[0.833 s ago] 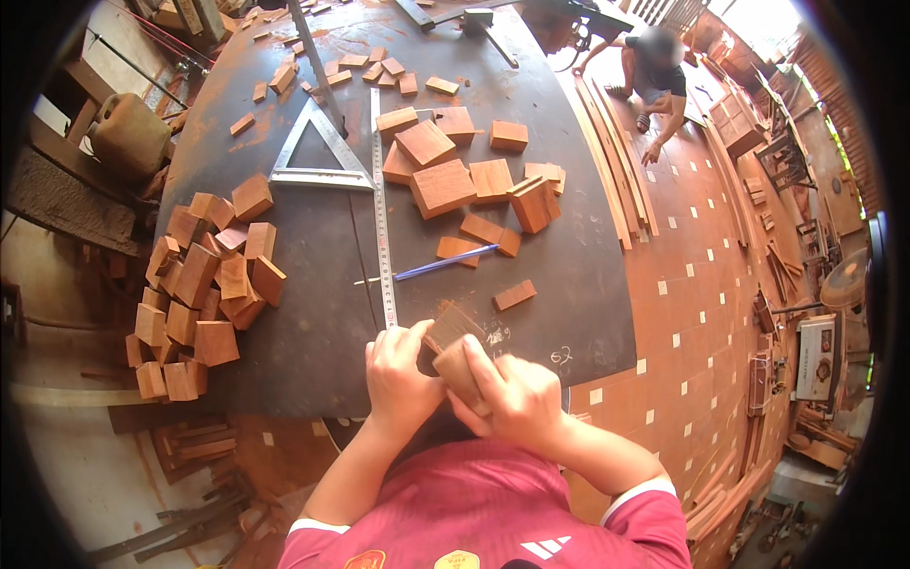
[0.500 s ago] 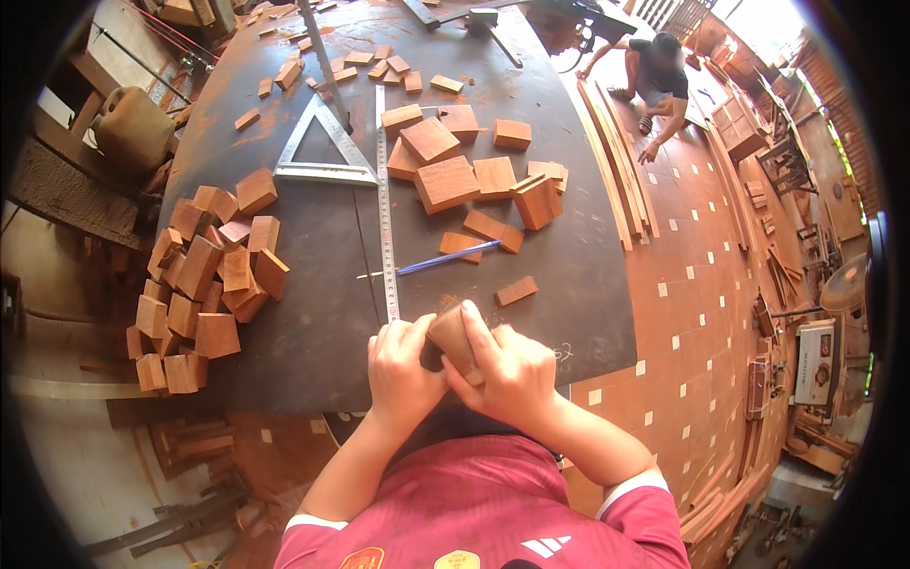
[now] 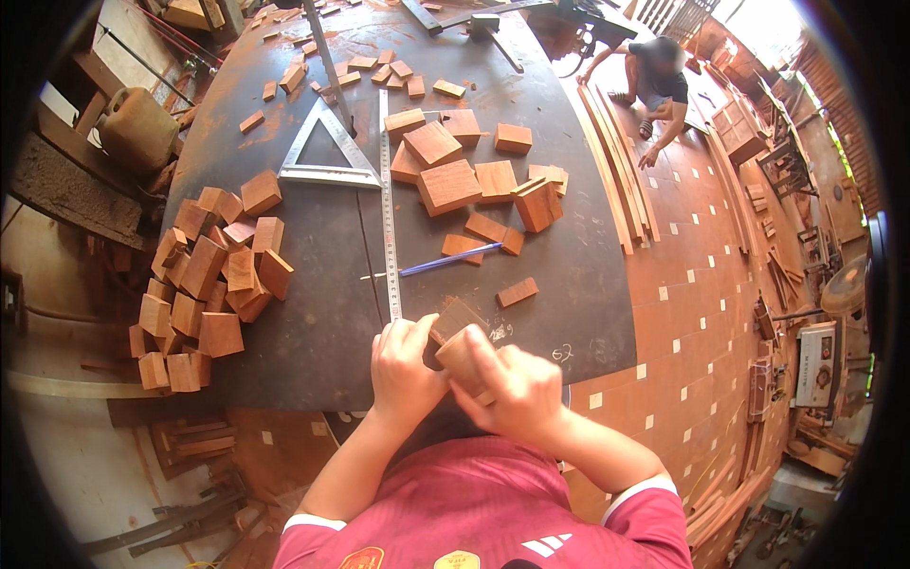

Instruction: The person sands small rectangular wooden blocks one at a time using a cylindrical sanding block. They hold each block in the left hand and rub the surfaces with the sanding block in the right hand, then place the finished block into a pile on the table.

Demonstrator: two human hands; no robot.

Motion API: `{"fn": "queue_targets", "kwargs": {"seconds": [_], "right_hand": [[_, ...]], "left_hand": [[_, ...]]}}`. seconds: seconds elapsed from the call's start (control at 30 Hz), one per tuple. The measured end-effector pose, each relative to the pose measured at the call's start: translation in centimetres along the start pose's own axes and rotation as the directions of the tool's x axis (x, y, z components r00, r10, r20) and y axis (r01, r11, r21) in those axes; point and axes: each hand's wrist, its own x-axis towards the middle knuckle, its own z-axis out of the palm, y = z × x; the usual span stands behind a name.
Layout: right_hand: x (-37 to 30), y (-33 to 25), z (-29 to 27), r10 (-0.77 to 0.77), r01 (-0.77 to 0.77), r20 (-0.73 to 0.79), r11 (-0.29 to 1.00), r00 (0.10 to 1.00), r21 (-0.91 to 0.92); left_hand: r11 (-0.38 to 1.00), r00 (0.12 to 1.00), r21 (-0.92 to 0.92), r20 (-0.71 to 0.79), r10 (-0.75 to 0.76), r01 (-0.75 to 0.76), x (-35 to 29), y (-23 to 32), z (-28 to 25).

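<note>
Between my hands, at the near edge of the dark work table, is a small wooden block (image 3: 455,321). Its upper face looks darker than the lighter wooden part (image 3: 462,359) under my right fingers; I cannot tell whether these are one piece or two. My left hand (image 3: 406,368) closes on the block's left side with thumb and curled fingers. My right hand (image 3: 512,387) grips the lighter part, index finger laid along it. Just beyond lie a steel rule (image 3: 387,209) with a blue pen (image 3: 445,260) across it, and a loose small block (image 3: 518,292).
Many wooden blocks are heaped on the table's left (image 3: 202,270), with more right of the rule (image 3: 449,187). A metal triangle square (image 3: 330,175) lies by a slot in the dark table (image 3: 313,313). A person (image 3: 656,81) crouches near long boards (image 3: 611,161) at the right.
The wooden piece has tilted between my hands, showing more of its dark face. My right hand has shifted slightly right and down, while the left stays nearly in place.
</note>
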Motion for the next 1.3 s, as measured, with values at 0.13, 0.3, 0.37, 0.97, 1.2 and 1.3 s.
{"fn": "queue_targets", "kwargs": {"seconds": [0.13, 0.3, 0.37, 0.97, 1.2, 1.3], "right_hand": [[1.7, 1.5, 0.8, 0.043, -0.042, -0.038, 0.999, 0.998, 0.017], [2.1, 0.1, 1.8, 0.035, -0.035, -0.061, 0.999, 0.998, 0.004], [0.7, -0.2, 0.6, 0.009, -0.009, -0.011, 1.000, 1.000, 0.017], [1.2, 1.7, -0.6, 0.046, -0.047, 0.060, 0.999, 0.997, 0.026], [1.2, 1.1, -0.2, 0.031, -0.031, 0.020, 0.999, 0.999, 0.004], [-0.3, 1.5, -1.2, 0.029, -0.031, 0.031, 0.999, 0.999, 0.041]], "left_hand": [[1.000, 1.000, -0.002, 0.011, -0.020, 0.020, 0.5, 0.7, -0.3], [1.000, 1.000, 0.000, 0.001, 0.000, 0.000, 0.0, -0.2, 0.2], [1.000, 1.000, -0.016, 0.026, -0.011, 0.012, 0.3, 0.2, -0.2], [1.000, 1.000, 0.020, 0.021, -0.022, 0.021, 0.6, 0.8, 0.0], [0.998, 0.998, 0.018, 0.029, -0.059, 0.058, 0.5, 0.9, 0.1], [0.998, 0.998, 0.019, 0.034, -0.061, 0.060, 0.8, 1.3, -0.3]]}}
